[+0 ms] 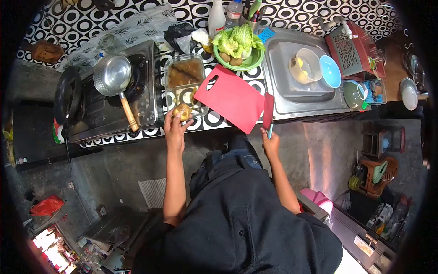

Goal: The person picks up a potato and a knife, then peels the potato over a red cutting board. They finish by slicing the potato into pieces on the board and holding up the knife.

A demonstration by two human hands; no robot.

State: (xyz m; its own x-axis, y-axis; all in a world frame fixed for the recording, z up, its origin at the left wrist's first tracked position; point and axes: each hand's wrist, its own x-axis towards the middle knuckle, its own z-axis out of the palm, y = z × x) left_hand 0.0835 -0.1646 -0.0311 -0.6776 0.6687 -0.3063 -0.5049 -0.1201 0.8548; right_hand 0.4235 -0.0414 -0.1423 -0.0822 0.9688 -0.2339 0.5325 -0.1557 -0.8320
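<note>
Potato [182, 111] sits pinched in my left hand [173, 129] at the counter's front edge, touching the glass dish [184, 73] — I'd carry it low across to the red board [232, 98]. My right hand [270, 144] is wrapped round the knife [268, 113], blade flat at the board's right corner, so the middle is open — though the board overhangs the counter.

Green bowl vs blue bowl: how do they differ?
The green bowl sits on the patterned counter, upright, filled with leafy greens. The blue bowl sits in the sink, tipped on edge and empty; it looks smaller. Both are round, and neither hand touches them.
</note>
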